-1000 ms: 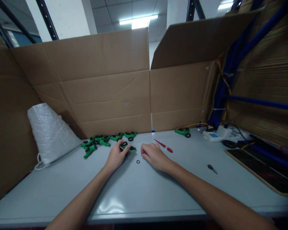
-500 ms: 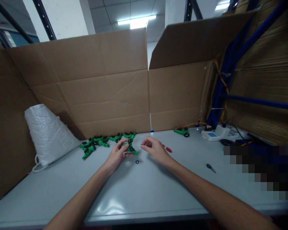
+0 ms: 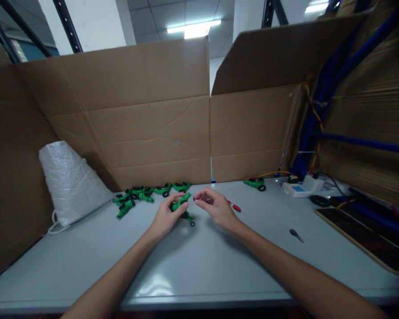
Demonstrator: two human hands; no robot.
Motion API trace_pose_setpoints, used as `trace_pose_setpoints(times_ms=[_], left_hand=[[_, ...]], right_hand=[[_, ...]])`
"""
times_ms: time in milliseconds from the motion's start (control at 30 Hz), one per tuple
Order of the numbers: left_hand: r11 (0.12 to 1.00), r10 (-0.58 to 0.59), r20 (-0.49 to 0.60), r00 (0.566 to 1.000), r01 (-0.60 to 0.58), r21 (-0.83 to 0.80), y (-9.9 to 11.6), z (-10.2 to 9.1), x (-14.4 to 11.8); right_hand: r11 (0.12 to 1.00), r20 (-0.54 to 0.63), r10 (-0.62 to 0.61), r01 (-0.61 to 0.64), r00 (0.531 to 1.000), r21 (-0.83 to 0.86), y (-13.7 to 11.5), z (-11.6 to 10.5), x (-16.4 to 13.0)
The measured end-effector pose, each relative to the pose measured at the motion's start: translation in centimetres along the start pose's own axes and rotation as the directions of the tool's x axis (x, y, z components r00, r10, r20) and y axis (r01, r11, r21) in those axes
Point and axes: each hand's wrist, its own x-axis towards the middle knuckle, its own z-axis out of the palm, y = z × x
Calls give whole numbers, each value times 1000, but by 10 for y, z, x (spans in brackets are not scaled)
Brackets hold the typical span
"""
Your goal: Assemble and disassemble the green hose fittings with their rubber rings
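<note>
Glossy green plastic part point(image 3: 180, 204), smooth grey table point(image 3: 199, 266), matt brown cardboard wall point(image 3: 136, 124), crinkled white plastic bag point(image 3: 69, 181)

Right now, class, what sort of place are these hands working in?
Probably a small assembly bench in a workshop or warehouse: cardboard walls, a heap of green plastic parts, and metal racking.

The part point(image 3: 181, 204) in the left hand point(image 3: 166, 217) is bright green with black rings. The table point(image 3: 199, 266) is pale grey, the pen point(image 3: 234, 206) red, the cardboard point(image 3: 136, 124) brown.
</note>
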Motion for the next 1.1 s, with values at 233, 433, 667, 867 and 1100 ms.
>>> trace_pose_setpoints(times_ms=[233, 433, 667, 867, 1100], left_hand=[[954, 207, 96, 974, -223, 199, 9, 5, -8], [915, 290, 133, 948, -315, 251, 10, 5, -10], [894, 320, 161, 934, -354, 274, 15, 4, -13], [892, 309, 168, 936, -346, 289, 18, 4, -16], [930, 267, 134, 954, -291, 223, 19, 4, -18]], right_hand=[[979, 14, -77, 78, 997, -188, -12, 2, -5], [956, 19, -113, 114, 993, -271, -10, 0, -6], [996, 26, -23, 25, 999, -90, -5, 1, -2], [982, 54, 108, -115, 993, 150, 2, 3, 2], [975, 119, 98, -119, 988, 185, 4, 5, 0]])
